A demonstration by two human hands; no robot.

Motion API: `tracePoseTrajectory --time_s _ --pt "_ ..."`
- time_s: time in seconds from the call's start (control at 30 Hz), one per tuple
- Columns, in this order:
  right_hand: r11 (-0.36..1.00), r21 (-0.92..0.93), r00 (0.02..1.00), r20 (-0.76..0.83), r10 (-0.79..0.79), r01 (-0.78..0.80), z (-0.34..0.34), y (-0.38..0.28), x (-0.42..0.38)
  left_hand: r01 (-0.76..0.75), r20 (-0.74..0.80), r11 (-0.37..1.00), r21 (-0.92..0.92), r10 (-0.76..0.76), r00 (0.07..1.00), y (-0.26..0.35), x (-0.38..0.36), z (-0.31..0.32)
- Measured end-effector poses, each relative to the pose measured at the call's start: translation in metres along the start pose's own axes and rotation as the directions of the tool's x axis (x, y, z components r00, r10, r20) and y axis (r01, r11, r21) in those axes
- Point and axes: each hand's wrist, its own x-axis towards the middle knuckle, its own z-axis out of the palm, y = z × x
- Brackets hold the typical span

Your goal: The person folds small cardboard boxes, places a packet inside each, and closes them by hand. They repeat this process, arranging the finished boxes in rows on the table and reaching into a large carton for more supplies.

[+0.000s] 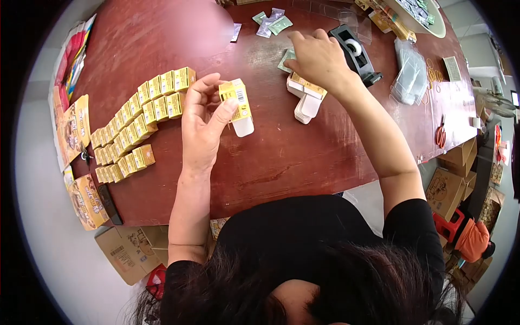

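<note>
My left hand point(203, 122) is closed around a small yellow box point(238, 100), thumb on its printed face. A white end flap point(244, 127) of that box sticks out at the bottom. My right hand point(322, 60) is over the table with thumb and index finger apart. A green sachet point(285, 60) lies by its thumb; I see no grip on it. Below that hand is a pile of flat, unfolded small cartons point(307, 105). More green and purple sachets point(271, 23) lie farther back. The black tape dispenser point(355, 54) stands right beside my right hand.
Rows of closed yellow boxes point(127, 122) stand at the left. Clear plastic bags point(410, 73), rubber bands point(433, 74) and red scissors point(441, 134) lie at the right. A bowl of sachets point(437, 27) sits at the back right. A person in orange point(471, 241) is behind, at right.
</note>
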Motion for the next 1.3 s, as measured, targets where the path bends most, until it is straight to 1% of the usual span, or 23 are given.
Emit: tracePoseTrajectory --time_s 0.03,0.17,0.23,0.27,0.3,0.37,0.4,0.43,0.5,0.53,0.6,0.63,0.73,0.77,0.8,0.83,0.87,0.93,1.0,1.03,1.1,1.13,1.3 --pt "0.993 -0.108 0.988 0.144 0.052 -0.037 0.006 0.0 0.013 0.014 -0.033 1.0 -0.027 -0.015 0.999 -0.002 0.0 -0.003" --pt "0.999 0.008 0.974 0.224 0.029 -0.032 0.014 0.002 0.04 0.017 -0.109 0.988 -0.155 -0.035 0.993 -0.01 -0.004 -0.005" --pt "0.961 0.274 0.951 0.304 -0.057 -0.03 0.019 0.008 0.046 0.033 -0.125 0.978 -0.204 -0.059 0.99 -0.011 -0.008 -0.008" --pt "0.935 0.354 0.986 0.159 -0.055 -0.005 0.028 0.01 0.043 0.026 -0.129 0.979 -0.202 -0.053 0.99 -0.012 -0.009 -0.011" --pt "0.936 0.352 0.986 0.153 -0.061 0.003 0.018 0.007 0.036 0.043 -0.112 0.982 -0.183 -0.064 0.992 -0.014 -0.011 -0.014" --pt "0.68 0.729 0.994 -0.112 0.001 0.081 -0.015 -0.008 0.005 0.06 -0.125 0.99 -0.126 -0.076 0.989 -0.016 -0.015 -0.015" --pt "0.643 0.754 0.981 -0.191 0.021 0.133 -0.03 -0.017 -0.011 0.062 -0.129 0.99 -0.128 -0.078 0.989 -0.017 -0.016 -0.014" --pt "0.605 0.775 0.963 -0.266 0.049 0.183 -0.039 -0.024 -0.026 0.026 -0.142 1.0 0.001 -0.026 0.989 -0.02 -0.017 -0.012" --pt "0.714 0.475 0.781 -0.604 -0.16 0.514 -0.04 -0.032 -0.04 -0.036 -0.11 0.978 0.206 0.06 0.992 -0.024 -0.016 -0.005" --pt "0.77 0.386 0.765 -0.612 -0.199 0.508 -0.039 -0.037 -0.047 -0.039 -0.093 0.978 0.205 0.059 0.994 -0.025 -0.015 0.001" --pt "0.774 0.384 0.8 -0.546 -0.249 0.503 -0.034 -0.042 -0.056 -0.046 -0.043 0.983 0.181 0.054 0.998 -0.026 -0.014 0.014" --pt "0.757 0.391 0.794 -0.546 -0.267 0.524 -0.03 -0.042 -0.058 -0.079 -0.016 0.984 0.163 0.083 0.996 -0.028 -0.013 0.018" --pt "0.727 0.379 0.776 -0.538 -0.329 0.572 -0.034 -0.041 -0.072 -0.024 0.044 0.999 0.04 0.022 0.999 -0.023 -0.018 0.027" --pt "0.756 0.353 0.805 -0.462 -0.372 0.552 -0.038 -0.04 -0.076 -0.032 0.07 0.998 0.06 0.027 0.997 -0.026 -0.019 0.023" --pt "0.728 0.333 0.756 -0.535 -0.378 0.599 -0.03 -0.04 -0.077 -0.044 0.119 0.992 0.116 0.03 0.992 -0.029 -0.02 0.017" --pt "0.737 0.275 0.724 -0.566 -0.394 0.617 -0.032 -0.039 -0.081 -0.172 0.139 0.968 0.181 0.147 0.979 -0.03 -0.018 0.019" --pt "0.726 0.28 0.708 -0.593 -0.384 0.628 -0.033 -0.036 -0.085 -0.142 0.118 0.965 0.219 0.118 0.986 -0.029 -0.02 0.017" --pt "0.708 0.386 0.707 -0.67 -0.225 0.591 -0.04 -0.027 -0.093 -0.041 0.113 0.987 0.158 0.023 0.993 -0.023 -0.023 0.016" --pt "0.649 0.487 0.733 -0.66 -0.165 0.584 -0.038 -0.019 -0.099 -0.168 0.077 0.973 0.16 0.157 0.985 -0.024 -0.025 0.021" --pt "0.623 0.526 0.768 -0.608 -0.201 0.579 -0.034 -0.017 -0.099 -0.264 0.052 0.945 0.193 0.259 0.964 -0.024 -0.024 0.025" --pt "0.444 0.767 0.886 -0.39 -0.251 0.463 -0.032 -0.013 -0.099 -0.328 0.196 0.918 0.225 0.287 0.938 -0.025 -0.025 0.023" --pt "0.374 0.827 0.905 -0.347 -0.248 0.42 -0.037 -0.01 -0.102 -0.339 0.242 0.908 0.247 0.281 0.929 -0.025 -0.025 0.022" --pt "0.296 0.896 0.929 -0.254 -0.271 0.331 -0.024 -0.006 -0.108 -0.354 0.328 0.9 0.252 0.265 0.907 -0.031 -0.024 0.029"
